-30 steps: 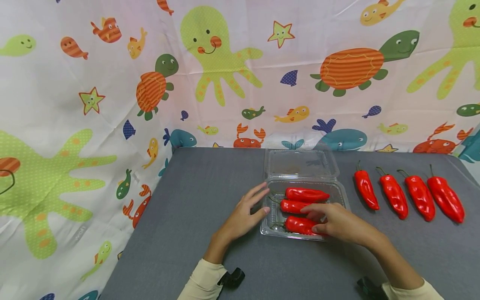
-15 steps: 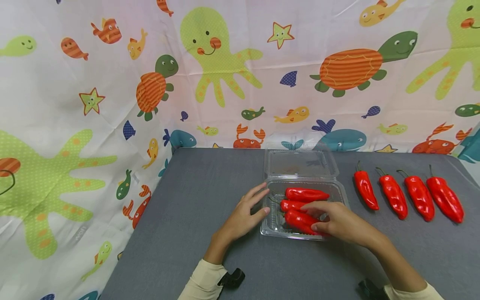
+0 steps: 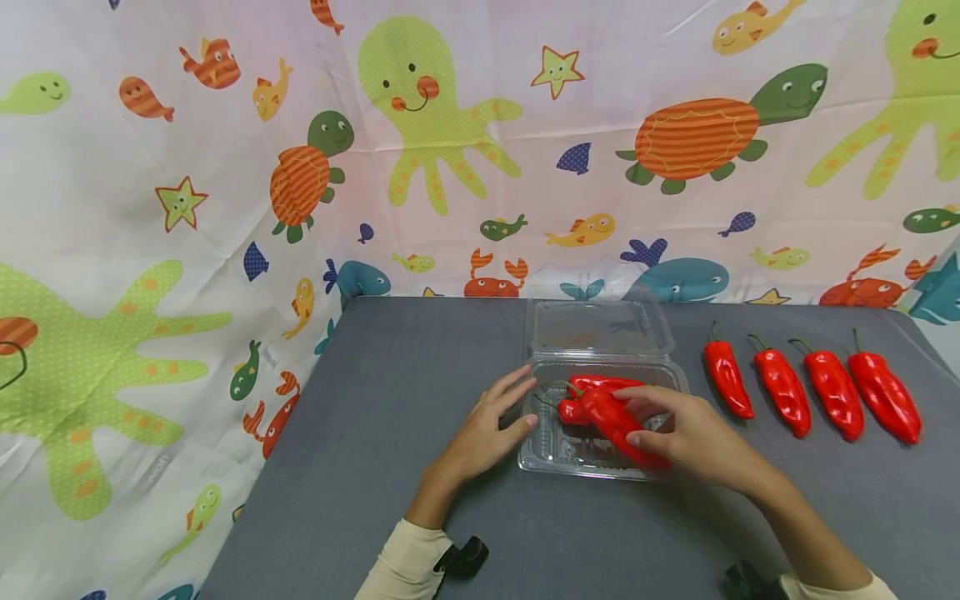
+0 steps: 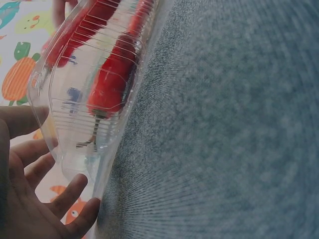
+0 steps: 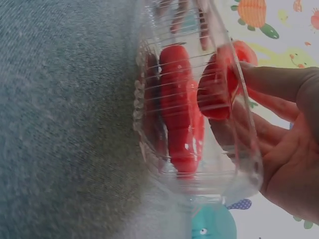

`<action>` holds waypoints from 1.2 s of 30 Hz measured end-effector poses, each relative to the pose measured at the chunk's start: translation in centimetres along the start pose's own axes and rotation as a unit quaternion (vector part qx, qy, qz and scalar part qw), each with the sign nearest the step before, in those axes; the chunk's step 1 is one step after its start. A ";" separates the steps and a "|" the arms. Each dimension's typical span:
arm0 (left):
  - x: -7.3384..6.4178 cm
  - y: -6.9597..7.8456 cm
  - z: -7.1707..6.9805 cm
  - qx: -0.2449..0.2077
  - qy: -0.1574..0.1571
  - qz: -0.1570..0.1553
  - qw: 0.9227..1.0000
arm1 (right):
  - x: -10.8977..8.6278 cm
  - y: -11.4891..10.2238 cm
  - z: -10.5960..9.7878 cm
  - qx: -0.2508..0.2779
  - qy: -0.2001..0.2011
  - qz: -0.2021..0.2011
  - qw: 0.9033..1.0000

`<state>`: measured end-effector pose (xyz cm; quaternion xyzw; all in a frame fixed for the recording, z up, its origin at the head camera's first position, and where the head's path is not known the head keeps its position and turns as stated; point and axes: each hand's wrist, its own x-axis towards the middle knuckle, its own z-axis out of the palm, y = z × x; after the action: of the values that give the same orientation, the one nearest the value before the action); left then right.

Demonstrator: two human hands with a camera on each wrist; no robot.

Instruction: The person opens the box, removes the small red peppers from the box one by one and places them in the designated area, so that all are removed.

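A clear plastic clamshell container [image 3: 566, 470] stands with its lid folded back. Inside lie two red peppers, the back pepper [image 3: 592, 382] and another pepper [image 3: 570, 413] partly covered. My right hand [image 3: 701, 435] pinches a third red pepper [image 3: 613, 421] between thumb and fingers, tilted above the container, its stem end up toward the back left. In the right wrist view, this pepper [image 5: 215, 92] shows partly through the clear wall. My left hand [image 3: 486, 437] rests at the container's left side, fingers spread and fairly straight; in the left wrist view, its fingers [image 4: 75, 191] touch the wall.
Several red peppers stand in a row on the grey table [image 3: 420, 358] right of the container, the nearest pepper [image 3: 727, 379] close to its rim. The open lid [image 3: 600, 327] lies toward the back edge. A patterned curtain [image 3: 465, 167] hangs behind and at left.
My right hand has lifted the front pepper and tilted it, so it now crosses over the other two. My left hand has stayed at the container's side.
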<state>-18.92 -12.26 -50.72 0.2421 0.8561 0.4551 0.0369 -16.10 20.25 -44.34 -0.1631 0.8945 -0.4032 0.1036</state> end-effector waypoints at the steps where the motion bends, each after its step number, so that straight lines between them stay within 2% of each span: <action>1: 0.0 0.0 0.0 0.000 0.000 -0.001 1.000 | -0.1 -0.1 -0.1 0.000 0.008 0.005 1.000; 12: 0.0 0.2 0.0 -0.004 -0.003 -0.006 1.000 | -1.6 -0.2 -1.7 0.028 0.066 0.024 0.997; 19: 0.0 0.0 0.0 -0.004 -0.003 -0.003 1.000 | -2.8 0.0 -2.6 0.018 0.075 0.055 0.996; 24: -0.1 -0.1 0.0 -0.001 -0.004 -0.005 1.000 | -3.7 0.3 -3.0 0.033 0.077 0.082 0.993; 36: -0.1 0.0 0.0 0.000 -0.007 -0.006 1.000 | -5.8 2.5 -4.0 0.046 0.089 0.115 0.988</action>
<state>-18.86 -12.26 -50.70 0.2401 0.8571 0.4535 0.0453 -12.53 26.72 -43.31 -0.0175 0.8933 -0.4425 0.0766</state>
